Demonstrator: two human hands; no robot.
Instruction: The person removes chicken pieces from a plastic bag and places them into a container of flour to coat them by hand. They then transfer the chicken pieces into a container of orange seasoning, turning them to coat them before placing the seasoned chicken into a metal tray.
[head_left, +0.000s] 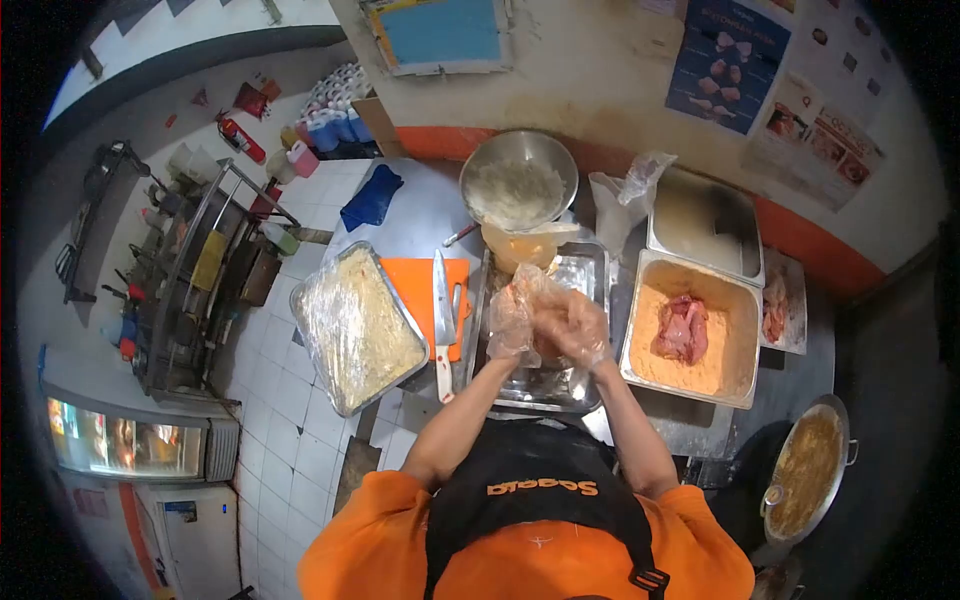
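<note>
Both hands wear thin clear plastic gloves and are close together over a metal tray (488,387). My left hand (515,315) is raised, its fingers bunched under crumpled plastic. Beside it, my right hand (575,328) has curled fingers turned toward the left one; whether anything is between them is too small to tell. Just beyond the hands is a bowl of orange liquid (510,248). To the right, raw meat (682,330) lies on orange powder in a steel pan (742,386).
A knife (441,310) lies on an orange board (405,272), beside a plastic-wrapped tray (360,330). A steel bowl (519,180), plastic bag (628,200) and second pan (705,222) stand behind. At right are a meat tray (790,310) and large frying pan (808,470).
</note>
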